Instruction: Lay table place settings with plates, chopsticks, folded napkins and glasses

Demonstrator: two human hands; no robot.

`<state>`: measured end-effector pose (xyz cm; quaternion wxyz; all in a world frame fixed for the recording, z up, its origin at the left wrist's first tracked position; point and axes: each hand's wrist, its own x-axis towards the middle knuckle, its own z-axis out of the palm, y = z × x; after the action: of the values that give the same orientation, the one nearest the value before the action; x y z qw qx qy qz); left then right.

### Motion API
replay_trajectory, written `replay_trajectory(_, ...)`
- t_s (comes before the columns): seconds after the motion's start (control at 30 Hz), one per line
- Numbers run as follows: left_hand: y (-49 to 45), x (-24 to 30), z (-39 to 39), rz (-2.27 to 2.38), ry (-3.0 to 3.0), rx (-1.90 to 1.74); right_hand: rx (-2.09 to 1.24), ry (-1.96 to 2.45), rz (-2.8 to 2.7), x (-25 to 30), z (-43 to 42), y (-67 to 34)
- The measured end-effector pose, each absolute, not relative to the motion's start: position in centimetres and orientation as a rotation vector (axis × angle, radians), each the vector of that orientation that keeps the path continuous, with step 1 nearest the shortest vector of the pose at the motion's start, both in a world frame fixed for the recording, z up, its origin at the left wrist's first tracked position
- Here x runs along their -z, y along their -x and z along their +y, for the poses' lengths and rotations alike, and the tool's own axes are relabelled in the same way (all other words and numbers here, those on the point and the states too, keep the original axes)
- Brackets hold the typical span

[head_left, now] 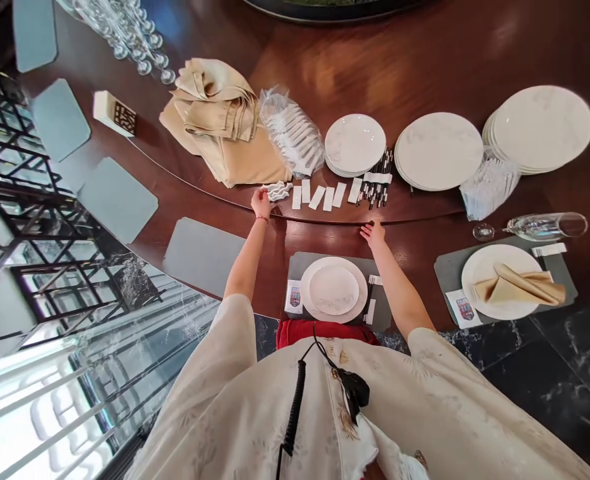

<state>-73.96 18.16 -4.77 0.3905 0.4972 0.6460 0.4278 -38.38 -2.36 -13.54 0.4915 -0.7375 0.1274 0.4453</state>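
Observation:
My left hand (pixel 261 203) is at the left end of a small pile of white wavy chopstick rests (pixel 278 191). Its fingers are bunched together on the nearest rest. My right hand (pixel 373 233) lies open near the table's inner seam, fingers stretched out, with nothing in it. Just beyond it are dark chopsticks (pixel 375 193) with white wrappers and a row of small white packets (pixel 328 198). Between my arms a small plate (pixel 334 290) sits on a larger plate (pixel 307 295), over a grey placemat (pixel 385 313). A printed card (pixel 295 297) lies left of the plates, wrapped chopsticks (pixel 371 297) right.
Folded beige napkins (pixel 255 157), a plastic-wrapped bundle (pixel 295 133) and stacked plates (pixel 355 143) stand farther in. Another setting with a folded napkin (pixel 519 287) and a lying glass (pixel 547 227) is at right. Several stemmed glasses (pixel 129 33) lie at upper left.

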Motion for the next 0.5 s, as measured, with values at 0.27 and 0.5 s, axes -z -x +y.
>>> replay_trajectory(0.27, 75.5, 0.3, 31.7, 1.934, -1.119, -1.077, -0.933, 1.797, 0.496, 14.8, -0.3, 39.0)
replay_trajectory(0.5, 78.2, -3.8, 38.9, 1.907, -1.278, -1.119, -0.886, 1.899, 0.366, 15.6, -1.9, 38.7)
